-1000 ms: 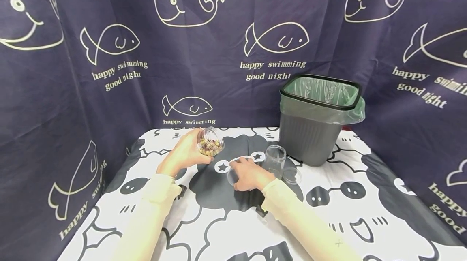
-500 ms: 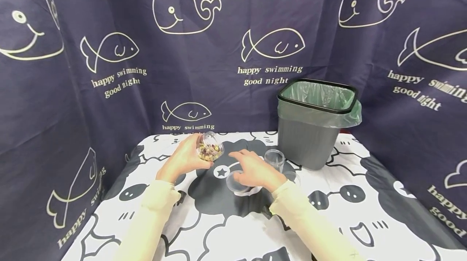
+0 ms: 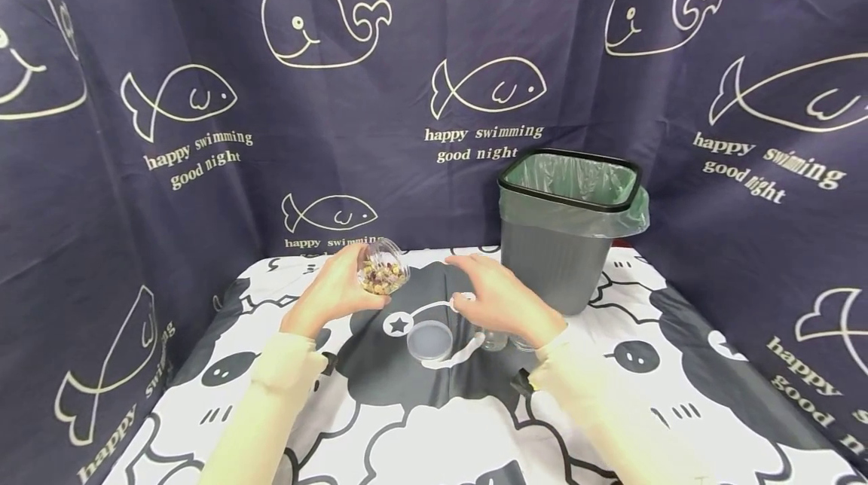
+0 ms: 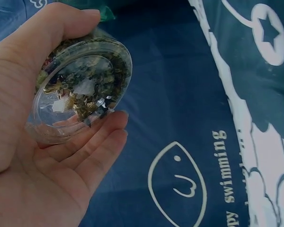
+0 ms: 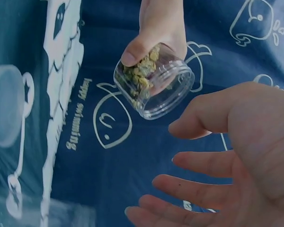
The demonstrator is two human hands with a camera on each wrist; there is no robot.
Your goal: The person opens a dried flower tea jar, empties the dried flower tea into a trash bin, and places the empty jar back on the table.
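Note:
My left hand (image 3: 334, 291) grips a clear plastic jar (image 3: 389, 257), tilted and raised above the table's back left. Inside are dried flower pieces (image 3: 381, 277), yellow and dark red. The right wrist view shows the jar's threaded mouth uncovered; the left wrist view shows its round base (image 4: 80, 90). My right hand (image 3: 502, 297) hovers to the right with spread fingers and holds nothing. On the table between the hands lies a round clear lid (image 3: 429, 340). Behind my right hand, a second clear jar (image 3: 493, 340) and another clear lid (image 3: 522, 345) are mostly hidden.
A grey bin (image 3: 552, 263) with a black rim and a green liner bag stands at the back right. Dark blue curtains (image 3: 407, 18) printed with fish enclose the table on the back and sides. A black-and-white cartoon cloth (image 3: 434, 436) covers the table.
My right hand has risen off the lid and moved right, toward the second jar, now mostly covering it from view. The left hand keeps its grip on the filled jar.

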